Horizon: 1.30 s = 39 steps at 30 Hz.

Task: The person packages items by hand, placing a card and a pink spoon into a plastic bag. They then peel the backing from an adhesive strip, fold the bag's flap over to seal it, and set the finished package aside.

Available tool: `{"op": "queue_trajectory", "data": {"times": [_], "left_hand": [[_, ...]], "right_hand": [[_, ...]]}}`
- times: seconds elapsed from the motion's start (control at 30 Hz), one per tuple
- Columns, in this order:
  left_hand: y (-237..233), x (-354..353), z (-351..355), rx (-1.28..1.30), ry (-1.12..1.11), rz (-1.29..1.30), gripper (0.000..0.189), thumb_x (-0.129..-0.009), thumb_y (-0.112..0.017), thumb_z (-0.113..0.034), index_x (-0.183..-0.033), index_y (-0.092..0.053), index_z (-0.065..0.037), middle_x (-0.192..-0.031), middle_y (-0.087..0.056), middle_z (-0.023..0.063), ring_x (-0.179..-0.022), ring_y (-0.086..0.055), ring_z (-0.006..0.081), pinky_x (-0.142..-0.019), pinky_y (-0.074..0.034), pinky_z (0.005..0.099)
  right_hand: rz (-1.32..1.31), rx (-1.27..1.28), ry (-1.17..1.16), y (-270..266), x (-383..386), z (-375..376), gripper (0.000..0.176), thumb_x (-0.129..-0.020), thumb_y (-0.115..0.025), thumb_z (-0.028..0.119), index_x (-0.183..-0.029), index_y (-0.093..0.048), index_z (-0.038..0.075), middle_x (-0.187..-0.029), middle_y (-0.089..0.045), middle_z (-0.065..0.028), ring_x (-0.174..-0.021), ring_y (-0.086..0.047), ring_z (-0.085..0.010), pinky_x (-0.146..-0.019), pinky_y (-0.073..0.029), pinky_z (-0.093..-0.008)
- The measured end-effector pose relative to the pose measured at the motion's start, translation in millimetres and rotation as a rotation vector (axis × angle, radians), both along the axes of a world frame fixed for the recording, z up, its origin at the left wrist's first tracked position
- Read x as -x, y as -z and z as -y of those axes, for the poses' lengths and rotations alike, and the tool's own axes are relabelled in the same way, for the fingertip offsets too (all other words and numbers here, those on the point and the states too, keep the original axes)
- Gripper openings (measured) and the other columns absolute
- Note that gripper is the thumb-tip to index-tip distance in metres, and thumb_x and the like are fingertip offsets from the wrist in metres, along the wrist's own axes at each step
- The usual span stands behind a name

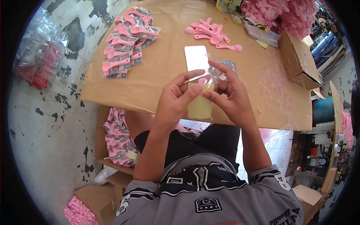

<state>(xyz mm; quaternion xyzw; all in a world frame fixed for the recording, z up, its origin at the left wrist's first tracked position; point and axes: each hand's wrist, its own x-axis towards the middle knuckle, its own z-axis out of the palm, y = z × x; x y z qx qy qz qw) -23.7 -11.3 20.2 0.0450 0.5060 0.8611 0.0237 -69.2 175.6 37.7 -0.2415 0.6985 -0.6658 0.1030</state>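
Between my two hands, above the table's front edge, is a see-through plastic bag with a pale yellow card (200, 105) in it. My left hand (180, 93) pinches its upper left side, thumb in front. My right hand (229, 90) pinches the upper right side with the thumb, its index finger raised. A bit of pink shows at the bag's mouth; the fingers hide most of it. Just behind my hands lie a white rectangular stack (195, 56) and several printed cards (229, 67). Farther back is a loose pile of pink measuring spoons (210, 30).
Bagged spoons with cards (123, 48) lie in overlapping rows on the table's left. A cardboard box (300, 60) and a big heap of pink spoons (281, 15) stand at the right. Plastic strands (279, 86) litter the right side. Below left, a carton holds bagged spoons (119, 138).
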Motion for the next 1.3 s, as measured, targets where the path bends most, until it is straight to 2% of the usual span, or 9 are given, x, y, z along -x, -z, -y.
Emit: {"op": "queue_trajectory", "data": {"times": [0.17, 0.27, 0.5, 0.73, 0.9, 1.03, 1.13, 1.23, 1.3], "left_hand": [[7, -3, -8, 0.08, -0.123, 0.001, 0.047, -0.103, -0.065, -0.008, -0.147, -0.052, 0.003, -0.119, -0.075, 0.0205, -0.106, -0.074, 0.0194, -0.09, -0.06, 0.0276], [7, -8, -17, 0.163, -0.25, -0.056, 0.048, -0.104, -0.065, -0.01, -0.15, -0.053, -0.002, -0.107, -0.078, 0.0153, -0.098, -0.07, 0.0104, -0.082, -0.055, 0.0229], [10, -17, -26, 0.37, -0.328, -0.192, 0.058, -0.102, -0.067, -0.008, -0.157, -0.049, -0.012, -0.082, -0.071, -0.0007, -0.065, -0.042, -0.0003, -0.059, -0.038, 0.0225], [-5, -29, -17, 0.639, -0.359, -0.197, 0.056, -0.098, -0.071, -0.005, -0.152, -0.057, -0.012, -0.075, -0.063, -0.0097, -0.06, -0.024, 0.002, -0.052, -0.022, 0.0245], [-6, -30, -12, 0.574, -0.204, -0.094, 0.055, -0.101, -0.068, -0.008, -0.154, -0.051, -0.004, -0.091, -0.076, 0.0033, -0.07, -0.05, 0.0003, -0.061, -0.039, 0.0194], [2, -26, -15, 0.184, -0.199, -0.026, 0.047, -0.104, -0.067, -0.011, -0.146, -0.053, 0.002, -0.116, -0.077, 0.0177, -0.104, -0.072, 0.0127, -0.085, -0.055, 0.0231], [9, -20, -12, 0.072, -0.224, -0.01, 0.035, -0.103, -0.067, -0.012, -0.134, -0.06, 0.002, -0.12, -0.074, 0.0209, -0.113, -0.072, 0.0229, -0.094, -0.058, 0.0303], [15, -14, -12, 0.044, -0.271, -0.067, 0.027, -0.103, -0.067, -0.012, -0.127, -0.064, 0.002, -0.124, -0.073, 0.0204, -0.112, -0.072, 0.0227, -0.093, -0.059, 0.0307], [16, -11, -14, 0.047, -0.298, -0.107, 0.025, -0.103, -0.067, -0.011, -0.125, -0.066, 0.002, -0.124, -0.072, 0.0191, -0.113, -0.072, 0.0214, -0.093, -0.059, 0.0308]], "right_hand": [[0.151, 0.067, 0.114, 2, -8, 1, 0.06, -0.093, -0.078, 0.007, -0.146, -0.05, 0.005, -0.089, -0.069, -0.0039, -0.079, -0.062, -0.0103, -0.075, -0.05, -0.0278], [-0.667, -0.166, 0.42, 6, 5, 3, 0.045, -0.088, -0.079, 0.005, -0.131, -0.065, 0.006, -0.108, -0.072, -0.0082, -0.091, -0.065, -0.02, -0.08, -0.053, -0.0334], [-1.051, -0.339, 0.519, -5, 10, 30, 0.029, -0.079, -0.08, 0.003, -0.108, -0.076, 0.007, -0.128, -0.067, -0.008, -0.107, -0.062, -0.0284, -0.089, -0.052, -0.0395], [-0.975, -0.263, 0.49, 1, 14, 37, 0.02, -0.079, -0.075, -0.001, -0.099, -0.074, 0.005, -0.121, -0.071, -0.0077, -0.104, -0.065, -0.0284, -0.089, -0.052, -0.0397], [-0.605, -0.03, 0.5, 0, 26, 23, 0.016, -0.086, -0.069, -0.004, -0.1, -0.071, 0.003, -0.12, -0.071, -0.0125, -0.109, -0.068, -0.0262, -0.093, -0.054, -0.037], [-0.032, 0.76, 0.48, -13, 43, -3, 0.009, -0.093, -0.061, -0.004, -0.101, -0.062, 0.001, -0.112, -0.069, -0.0159, -0.097, -0.068, -0.0203, -0.08, -0.055, -0.0312], [-0.079, 0.835, 0.225, 2, 48, -35, 0.007, -0.095, -0.057, -0.004, -0.098, -0.06, 0.002, -0.099, -0.066, -0.0096, -0.082, -0.06, -0.0125, -0.068, -0.05, -0.0271], [0.075, 0.595, 0.083, 6, 32, -44, 0.011, -0.096, -0.055, -0.003, -0.101, -0.063, 0.002, -0.088, -0.061, -0.0037, -0.07, -0.049, -0.0072, -0.061, -0.043, -0.0249], [0.095, 0.319, 0.091, 3, 16, -32, 0.013, -0.1, -0.059, 0.005, -0.108, -0.068, 0.001, -0.088, -0.065, -0.0023, -0.074, -0.055, -0.0048, -0.066, -0.046, -0.0229]]}}
